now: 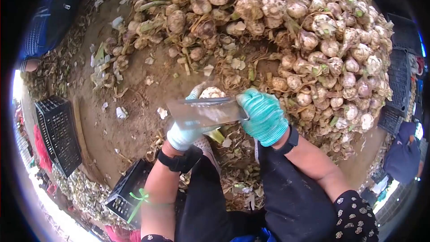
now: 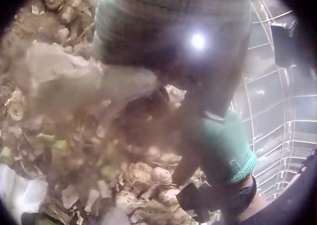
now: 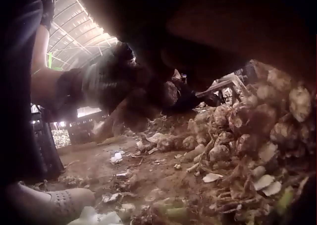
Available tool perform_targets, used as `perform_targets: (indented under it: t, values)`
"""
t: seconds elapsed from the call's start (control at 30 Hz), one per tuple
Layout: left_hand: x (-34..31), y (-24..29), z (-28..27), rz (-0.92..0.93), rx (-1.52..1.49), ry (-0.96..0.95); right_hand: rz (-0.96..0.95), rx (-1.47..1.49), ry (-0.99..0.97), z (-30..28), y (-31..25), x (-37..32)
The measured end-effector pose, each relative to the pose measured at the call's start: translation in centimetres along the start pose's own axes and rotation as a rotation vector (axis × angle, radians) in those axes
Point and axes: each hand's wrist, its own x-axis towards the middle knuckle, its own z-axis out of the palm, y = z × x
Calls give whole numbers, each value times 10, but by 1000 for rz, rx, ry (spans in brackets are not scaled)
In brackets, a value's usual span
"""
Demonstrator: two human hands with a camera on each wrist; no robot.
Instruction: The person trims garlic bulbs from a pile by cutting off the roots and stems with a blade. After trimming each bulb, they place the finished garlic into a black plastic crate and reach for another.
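Garlic fills the upper and right part of the head view, where a large pile [image 1: 329, 47] lies on bare earth ahead of and to the right of both grips. Our left grip [image 1: 184, 130], in a pale green glove, holds a garlic bulb [image 1: 212, 92] beyond the blade. Our right grip [image 1: 264, 116], in a teal glove, closes round the handle end of a broad blade [image 1: 204, 112], which is blurred and reaches leftward across the front of our left grip, just below the bulb; whether they touch, we cannot tell. Black bands [image 1: 174, 161] circle our wrists, and a green ribbon [image 1: 139, 199] is tied round our left forearm. To the left of our left grip stands a black crate [image 1: 58, 134].

From the left wrist, our left grip looms large and blurred at the top, with our right grip below it, to the right. Garlic and loose scraps [image 2: 69, 195] lie beneath them; how the fingers close is too blurred to tell here.

From the right wrist, we see dark, blurred shapes above and our left grip left of centre, its fingers indistinct. The pile lies to its right, a perforated shoe [image 3: 59, 202] is lower left, and a ribbed roof [image 3: 74, 27] arches behind.
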Motion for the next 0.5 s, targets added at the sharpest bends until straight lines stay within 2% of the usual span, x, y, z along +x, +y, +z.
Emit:
perform_targets:
  t: [0.03, 0.1, 0.17, 0.23, 0.27, 0.3, 0.37, 0.4, 0.47, 0.5]
  values:
    - [-4, 13, 10, -4, 3, 8, -3, 8, -3, 0, -4, -1]
    - [-6, 48, 47, -51, -244, 134, -88, 45, 62, 0, -9, -3]
    - [-7, 51, 55, -44, -328, 169, -139, 54, 52, 5, -9, -4]
    - [0, 57, 60, -74, 156, 265, -181, 78, 83, 4, -12, -3]
    - [-2, 57, 64, 14, 154, 271, -195, 64, 96, 6, -12, -3]
    - [-2, 58, 65, 14, 154, 270, -193, 64, 96, 9, -10, -4]
    - [-3, 60, 67, -138, 101, 322, -153, 95, 110, 21, -3, -5]
    - [-5, 55, 62, -138, 101, 321, -155, 143, 126, 25, 1, -4]
    - [-8, 46, 54, 301, 784, 185, -151, 141, 122, 34, 8, -2]
    - [-12, 43, 53, 299, 781, 180, -152, 140, 117, 37, 11, -1]
